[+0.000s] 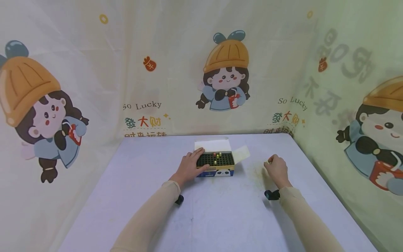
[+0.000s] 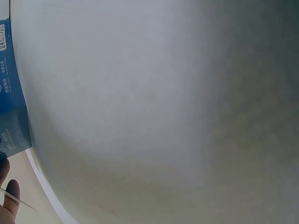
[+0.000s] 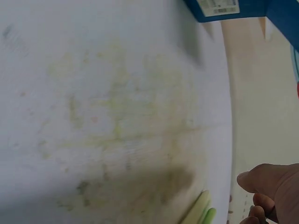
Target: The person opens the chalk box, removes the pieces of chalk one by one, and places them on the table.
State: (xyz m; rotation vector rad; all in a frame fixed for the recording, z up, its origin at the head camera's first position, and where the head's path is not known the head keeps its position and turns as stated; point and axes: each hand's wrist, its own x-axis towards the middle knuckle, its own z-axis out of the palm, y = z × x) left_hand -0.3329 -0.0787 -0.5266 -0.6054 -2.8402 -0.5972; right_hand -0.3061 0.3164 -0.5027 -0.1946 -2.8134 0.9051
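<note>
A small blue and yellow cardboard box with a panda on its front stands on the table, lid raised. Inside sits a black grid of holes, with several small yellow and red stick ends poking up. My left hand holds the box at its left end, thumb at the front and fingers toward the back corner. To the right of the box, my right hand is raised with its fingers curled, pinching thin sticks. Pale yellow and green sticks show at the bottom of the right wrist view, mostly cut off.
Behind the grid rises the white lid, and a white side flap sticks out to the right. Yellowish smudges mark the white table under the right hand. Printed curtains surround the table at the back and sides.
</note>
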